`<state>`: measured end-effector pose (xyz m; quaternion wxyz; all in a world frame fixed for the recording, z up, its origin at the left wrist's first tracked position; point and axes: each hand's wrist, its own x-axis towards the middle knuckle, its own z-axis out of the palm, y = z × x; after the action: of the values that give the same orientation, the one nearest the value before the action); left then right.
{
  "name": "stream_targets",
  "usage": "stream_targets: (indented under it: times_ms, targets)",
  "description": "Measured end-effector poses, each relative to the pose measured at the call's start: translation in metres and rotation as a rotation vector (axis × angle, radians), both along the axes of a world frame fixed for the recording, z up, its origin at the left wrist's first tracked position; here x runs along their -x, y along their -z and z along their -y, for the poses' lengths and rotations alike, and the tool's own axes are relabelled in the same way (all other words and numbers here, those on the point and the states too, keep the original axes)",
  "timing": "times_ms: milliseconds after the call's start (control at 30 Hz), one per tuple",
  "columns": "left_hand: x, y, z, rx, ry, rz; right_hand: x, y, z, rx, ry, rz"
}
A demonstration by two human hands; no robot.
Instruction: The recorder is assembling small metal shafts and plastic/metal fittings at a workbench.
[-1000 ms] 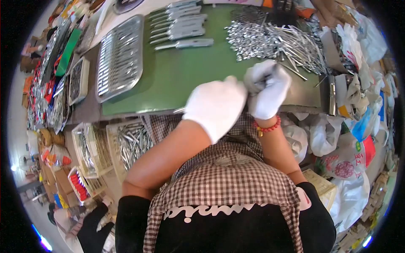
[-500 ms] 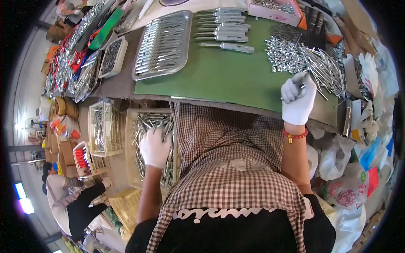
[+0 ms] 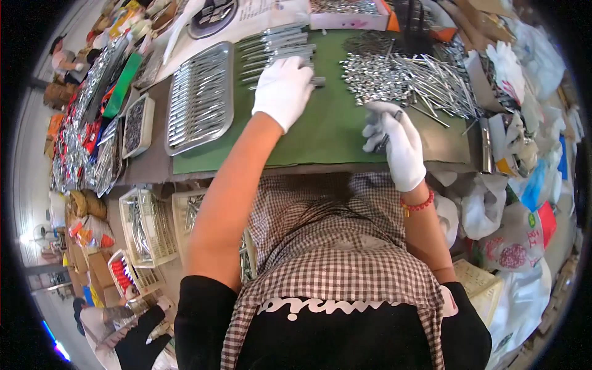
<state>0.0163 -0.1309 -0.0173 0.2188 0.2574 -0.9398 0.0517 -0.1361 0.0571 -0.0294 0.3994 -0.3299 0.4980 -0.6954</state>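
Observation:
On the green mat (image 3: 327, 132), my left hand (image 3: 285, 89), in a white glove, is closed over the nearest of several slim silver-handled tools (image 3: 280, 48) laid in a row. One handle end (image 3: 319, 81) sticks out past its fingers, while the fingertips are hidden. My right hand (image 3: 398, 145), gloved too with greyish fingertips, hovers over the mat's near side with fingers curled. What it pinches is too small to make out. Just beyond it lie a heap of small shiny metal pieces (image 3: 373, 77) and a pile of thin metal rods (image 3: 438, 86).
Left of the tools stands a metal tray (image 3: 229, 92) filled with slim metal pieces. Beside it are a small white bin (image 3: 148, 126) and a pink-edged box (image 3: 348, 21) at the back. Below the table, plastic baskets (image 3: 163, 246) hold metal parts. Another person (image 3: 117, 333) works at lower left.
My left hand has come up from the basket below the table to the row of tools. My right hand has turned and its fingers have loosened a little. The whole view has shifted.

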Motion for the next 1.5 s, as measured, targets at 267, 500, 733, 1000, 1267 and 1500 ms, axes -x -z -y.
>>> stream_targets:
  times_ms: [267, 500, 733, 1000, 1267, 1500]
  targets:
    - [-0.007, -0.014, -0.05, -0.169, 0.209, 0.091, 0.005, -0.021, -0.032, -0.366, -0.013, -0.166]
    - [0.004, -0.039, -0.105, -0.376, 0.299, 0.195, 0.016, -0.026, -0.033, -0.352, -0.146, -0.102]
    - [-0.015, -0.032, -0.104, -0.406, 0.253, 0.08, 0.013, -0.025, -0.033, -0.419, -0.168, -0.227]
    - [-0.013, -0.025, -0.105, -0.417, 0.237, 0.045, 0.017, -0.017, -0.033, -0.494, -0.15, -0.5]
    - [-0.014, -0.018, -0.113, -0.354, 0.13, 0.126, 0.033, -0.02, -0.018, -0.286, 0.038, -0.993]
    - [-0.008, -0.014, -0.123, -0.344, 0.03, 0.14, 0.097, -0.029, 0.066, -0.321, 0.128, -1.514]
